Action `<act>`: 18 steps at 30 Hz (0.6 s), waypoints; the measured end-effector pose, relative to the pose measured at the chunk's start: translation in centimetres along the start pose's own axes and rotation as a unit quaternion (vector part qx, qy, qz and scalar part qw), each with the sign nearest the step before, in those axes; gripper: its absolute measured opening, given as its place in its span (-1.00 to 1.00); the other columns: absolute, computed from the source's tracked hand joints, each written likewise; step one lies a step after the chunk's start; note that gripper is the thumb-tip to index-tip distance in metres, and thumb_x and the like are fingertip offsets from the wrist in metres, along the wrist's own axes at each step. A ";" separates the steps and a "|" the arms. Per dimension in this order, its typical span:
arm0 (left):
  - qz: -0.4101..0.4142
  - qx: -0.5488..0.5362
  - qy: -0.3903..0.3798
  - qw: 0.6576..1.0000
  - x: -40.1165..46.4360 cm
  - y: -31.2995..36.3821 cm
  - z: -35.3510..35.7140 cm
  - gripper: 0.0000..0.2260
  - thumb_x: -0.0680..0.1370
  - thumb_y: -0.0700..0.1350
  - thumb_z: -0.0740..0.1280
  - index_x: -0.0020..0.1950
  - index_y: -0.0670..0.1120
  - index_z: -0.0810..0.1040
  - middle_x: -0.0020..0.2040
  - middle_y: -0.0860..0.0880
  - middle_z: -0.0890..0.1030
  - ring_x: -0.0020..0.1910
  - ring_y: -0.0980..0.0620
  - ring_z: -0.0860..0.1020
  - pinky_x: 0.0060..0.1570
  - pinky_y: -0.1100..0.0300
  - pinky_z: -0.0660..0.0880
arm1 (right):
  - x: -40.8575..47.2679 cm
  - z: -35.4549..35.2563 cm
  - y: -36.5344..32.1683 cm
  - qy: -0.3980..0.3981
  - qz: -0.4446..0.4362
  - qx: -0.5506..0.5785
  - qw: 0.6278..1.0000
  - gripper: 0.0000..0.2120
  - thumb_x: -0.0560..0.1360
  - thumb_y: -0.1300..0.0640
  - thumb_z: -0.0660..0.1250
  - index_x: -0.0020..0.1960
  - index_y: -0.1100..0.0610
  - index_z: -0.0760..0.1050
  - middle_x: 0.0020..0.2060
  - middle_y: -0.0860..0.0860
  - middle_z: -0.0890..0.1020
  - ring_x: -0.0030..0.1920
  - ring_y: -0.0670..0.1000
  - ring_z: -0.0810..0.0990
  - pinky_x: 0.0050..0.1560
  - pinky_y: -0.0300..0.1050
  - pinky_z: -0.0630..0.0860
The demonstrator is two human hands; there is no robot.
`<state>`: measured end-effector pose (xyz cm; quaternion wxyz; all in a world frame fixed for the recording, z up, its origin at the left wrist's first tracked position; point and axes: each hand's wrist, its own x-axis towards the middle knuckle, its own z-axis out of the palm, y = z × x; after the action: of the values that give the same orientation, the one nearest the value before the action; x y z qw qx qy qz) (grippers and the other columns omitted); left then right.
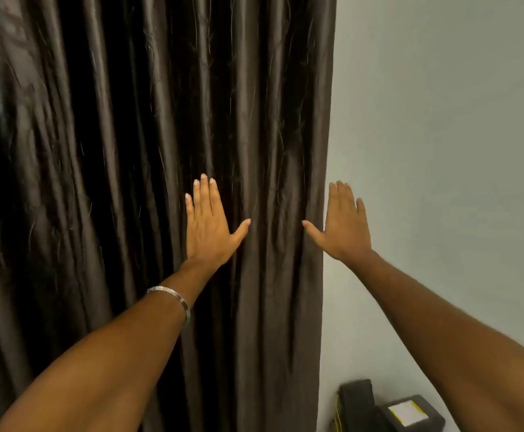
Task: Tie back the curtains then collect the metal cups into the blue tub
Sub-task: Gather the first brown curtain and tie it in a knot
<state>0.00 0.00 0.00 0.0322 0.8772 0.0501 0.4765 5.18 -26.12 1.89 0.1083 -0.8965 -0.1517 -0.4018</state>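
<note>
A dark brown, shiny curtain point(129, 151) hangs in long folds and fills the left two thirds of the view. My left hand point(206, 226) is stretched out flat in front of the folds, fingers up and thumb spread, holding nothing. At the curtain's right edge my right hand point(343, 224) is raised the same way, its thumb touching or just in front of the edge fold, fingers against the pale wall. A metal bangle point(173, 299) sits on my left wrist. No metal cups, tie-back or blue tub are in view.
A pale grey wall point(441, 120) runs to the right of the curtain. Low at the bottom right stands a black object point(388, 406) with a white and yellow label on top.
</note>
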 end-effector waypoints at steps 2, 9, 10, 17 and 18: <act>-0.030 -0.004 0.003 1.000 0.6 0.3 1.0 -0.06 0.51 0.35 0.19 0.59 -0.23 -0.16 0.60 -0.25 -0.13 0.59 -0.17 -0.13 0.55 -0.13 -0.01 | 1.2 1.5 0.8 -0.001 0.028 0.041 0.999 0.00 0.44 -0.41 0.22 0.59 0.16 -0.09 0.58 0.21 -0.04 0.58 0.22 -0.06 0.52 0.24 0.07; -0.167 -0.133 -0.052 0.976 0.5 1.6 4.2 -0.04 0.45 0.35 0.31 0.59 0.00 -0.20 0.59 -0.17 0.10 0.53 -0.12 0.24 0.43 -0.10 0.32 | 5.1 7.3 1.6 -0.094 0.112 0.368 0.918 0.23 0.19 -0.56 0.35 0.57 -0.09 -0.23 0.58 0.06 0.09 0.50 0.17 0.27 0.43 0.24 0.32; -0.189 -0.176 -0.066 0.964 0.2 2.1 4.5 -0.04 0.46 0.32 0.33 0.59 0.05 -0.23 0.57 -0.14 0.20 0.47 -0.11 0.33 0.38 -0.07 0.39 | 5.2 7.7 1.3 -0.108 0.116 0.418 0.895 0.24 0.17 -0.54 0.39 0.57 -0.12 -0.23 0.56 0.02 0.15 0.48 0.14 0.31 0.43 0.20 0.33; -0.198 -0.194 -0.092 0.956 0.4 3.4 6.8 -0.31 0.62 -0.04 0.25 0.60 0.05 -0.12 0.12 -0.06 0.64 -0.03 -0.01 0.64 0.00 0.02 0.61 | 6.2 9.7 -4.4 -0.170 0.035 0.584 0.793 -0.01 0.24 -0.21 0.58 0.50 -0.08 0.11 0.30 -0.22 0.44 0.20 -0.26 0.49 0.24 -0.26 0.43; -0.197 -0.192 -0.092 0.957 0.6 3.5 7.1 -0.37 0.62 -0.08 0.23 0.60 0.02 -0.03 0.09 -0.05 0.65 -0.03 -0.02 0.64 -0.01 0.01 0.60 | 6.4 9.7 -5.3 -0.170 0.032 0.595 0.785 -0.08 0.25 -0.17 0.60 0.44 -0.08 0.17 0.21 -0.27 0.47 0.13 -0.31 0.52 0.18 -0.32 0.45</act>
<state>6.45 -3.50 -3.00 0.2975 0.8675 0.1260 0.3783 14.02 -16.92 0.79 0.6053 -0.7125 -0.3480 -0.0692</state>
